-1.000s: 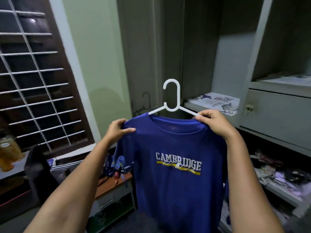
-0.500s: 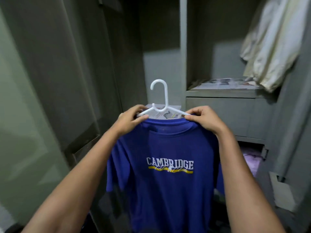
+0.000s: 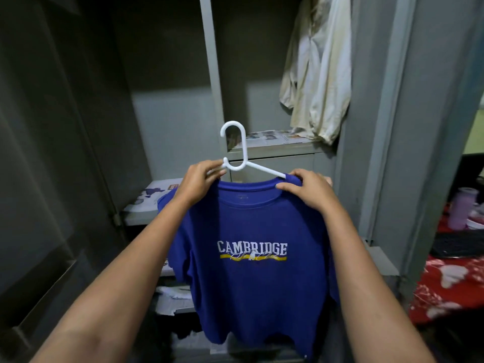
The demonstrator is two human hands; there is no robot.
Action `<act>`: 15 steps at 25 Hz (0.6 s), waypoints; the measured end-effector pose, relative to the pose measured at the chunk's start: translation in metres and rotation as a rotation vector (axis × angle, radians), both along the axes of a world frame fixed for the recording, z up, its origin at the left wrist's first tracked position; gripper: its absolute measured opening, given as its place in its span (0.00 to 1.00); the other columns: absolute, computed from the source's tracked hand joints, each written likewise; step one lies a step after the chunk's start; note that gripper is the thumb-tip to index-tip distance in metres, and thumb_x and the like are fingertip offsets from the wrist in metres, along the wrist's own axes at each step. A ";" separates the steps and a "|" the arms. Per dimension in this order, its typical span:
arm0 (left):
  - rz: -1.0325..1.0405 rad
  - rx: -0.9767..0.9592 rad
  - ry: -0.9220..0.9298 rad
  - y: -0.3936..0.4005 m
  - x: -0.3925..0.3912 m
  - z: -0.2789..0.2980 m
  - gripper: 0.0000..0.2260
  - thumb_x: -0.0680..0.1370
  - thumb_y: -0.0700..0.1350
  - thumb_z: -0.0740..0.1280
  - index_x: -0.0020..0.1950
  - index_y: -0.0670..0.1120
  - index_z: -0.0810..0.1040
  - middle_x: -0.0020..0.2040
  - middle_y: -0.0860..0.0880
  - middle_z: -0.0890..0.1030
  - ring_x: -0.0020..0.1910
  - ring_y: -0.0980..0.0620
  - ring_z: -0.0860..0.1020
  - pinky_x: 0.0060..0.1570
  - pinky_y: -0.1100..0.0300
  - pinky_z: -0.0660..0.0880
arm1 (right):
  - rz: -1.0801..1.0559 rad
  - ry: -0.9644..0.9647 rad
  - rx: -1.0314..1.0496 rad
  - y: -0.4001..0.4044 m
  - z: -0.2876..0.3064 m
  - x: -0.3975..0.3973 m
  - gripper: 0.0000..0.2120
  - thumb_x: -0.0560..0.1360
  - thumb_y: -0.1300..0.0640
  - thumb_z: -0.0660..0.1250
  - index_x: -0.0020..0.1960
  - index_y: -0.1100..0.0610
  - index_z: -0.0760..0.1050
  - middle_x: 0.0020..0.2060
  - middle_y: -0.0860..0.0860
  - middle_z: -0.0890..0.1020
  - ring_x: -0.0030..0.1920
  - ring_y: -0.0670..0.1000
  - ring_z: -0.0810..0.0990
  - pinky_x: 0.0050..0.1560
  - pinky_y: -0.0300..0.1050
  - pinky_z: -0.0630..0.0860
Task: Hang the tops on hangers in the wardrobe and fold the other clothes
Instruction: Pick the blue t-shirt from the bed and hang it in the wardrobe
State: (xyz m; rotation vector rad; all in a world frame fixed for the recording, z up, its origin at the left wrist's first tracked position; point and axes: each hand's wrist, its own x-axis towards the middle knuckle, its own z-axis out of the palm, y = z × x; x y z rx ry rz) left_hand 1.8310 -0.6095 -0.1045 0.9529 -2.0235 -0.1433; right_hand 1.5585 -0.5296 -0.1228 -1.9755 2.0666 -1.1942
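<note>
A blue T-shirt (image 3: 251, 289) with white "CAMBRIDGE" lettering hangs from a white plastic hanger (image 3: 242, 158) in front of the open grey wardrobe (image 3: 209, 74). My left hand (image 3: 200, 182) grips the hanger's left arm together with the shirt's left shoulder. My right hand (image 3: 310, 191) pinches the collar and right shoulder over the hanger's right arm. The hook points up, free of any rail. A cream shirt (image 3: 318, 66) hangs inside the right compartment.
The wardrobe's left door (image 3: 47, 153) stands open at the left. Shelves lined with newspaper (image 3: 272, 136) run behind the hanger, with white clothes (image 3: 175, 297) on a lower shelf. At the right lies a red floral bedspread (image 3: 445, 286) with a lilac bottle (image 3: 459, 208).
The view has swung right from the window to face the wardrobe. My left hand slid from the shirt's shoulder inward to the hanger near its neck. The shirt stays held up.
</note>
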 end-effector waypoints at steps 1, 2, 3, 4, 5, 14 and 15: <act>-0.015 0.000 0.015 -0.002 0.002 0.002 0.13 0.78 0.43 0.68 0.60 0.41 0.80 0.52 0.43 0.82 0.50 0.45 0.80 0.54 0.54 0.73 | 0.007 0.003 0.018 0.005 0.002 -0.001 0.15 0.73 0.39 0.66 0.45 0.51 0.78 0.39 0.50 0.81 0.45 0.54 0.77 0.50 0.48 0.68; -0.026 -0.006 0.028 -0.003 0.004 0.003 0.12 0.78 0.44 0.68 0.60 0.42 0.80 0.50 0.44 0.82 0.49 0.46 0.79 0.52 0.54 0.73 | 0.009 -0.030 0.005 0.011 0.005 0.000 0.16 0.75 0.40 0.64 0.45 0.53 0.78 0.39 0.51 0.81 0.46 0.56 0.77 0.49 0.50 0.70; -0.025 -0.020 0.038 -0.004 0.006 0.003 0.11 0.78 0.45 0.67 0.59 0.43 0.80 0.48 0.44 0.81 0.48 0.46 0.78 0.51 0.53 0.72 | -0.013 -0.065 -0.043 0.017 0.007 0.002 0.16 0.76 0.41 0.64 0.43 0.54 0.77 0.39 0.52 0.81 0.46 0.57 0.77 0.46 0.50 0.71; 0.002 -0.037 0.033 -0.005 0.007 0.001 0.11 0.78 0.48 0.67 0.58 0.45 0.80 0.47 0.46 0.80 0.48 0.46 0.77 0.50 0.52 0.71 | -0.068 -0.077 -0.091 0.024 0.012 0.006 0.17 0.76 0.42 0.64 0.42 0.56 0.77 0.39 0.53 0.81 0.46 0.57 0.77 0.43 0.49 0.70; 0.059 -0.053 0.011 -0.008 0.009 -0.001 0.11 0.78 0.51 0.66 0.57 0.48 0.79 0.48 0.48 0.80 0.49 0.45 0.77 0.51 0.51 0.71 | -0.137 -0.069 -0.131 0.030 0.018 0.009 0.18 0.76 0.41 0.63 0.42 0.56 0.76 0.39 0.54 0.81 0.45 0.58 0.77 0.41 0.48 0.69; 0.300 -0.008 0.062 -0.037 0.009 0.050 0.27 0.78 0.59 0.62 0.73 0.51 0.62 0.69 0.52 0.72 0.68 0.49 0.70 0.64 0.46 0.57 | -0.672 0.086 -0.329 0.060 0.127 0.000 0.20 0.77 0.41 0.62 0.53 0.56 0.80 0.49 0.60 0.82 0.52 0.62 0.79 0.46 0.47 0.68; 0.286 -0.045 0.078 -0.038 0.003 0.069 0.27 0.78 0.58 0.63 0.73 0.51 0.61 0.69 0.52 0.72 0.68 0.49 0.70 0.66 0.46 0.57 | -0.715 0.085 -0.358 0.055 0.148 -0.003 0.20 0.77 0.42 0.63 0.53 0.58 0.80 0.50 0.61 0.82 0.52 0.62 0.79 0.47 0.48 0.68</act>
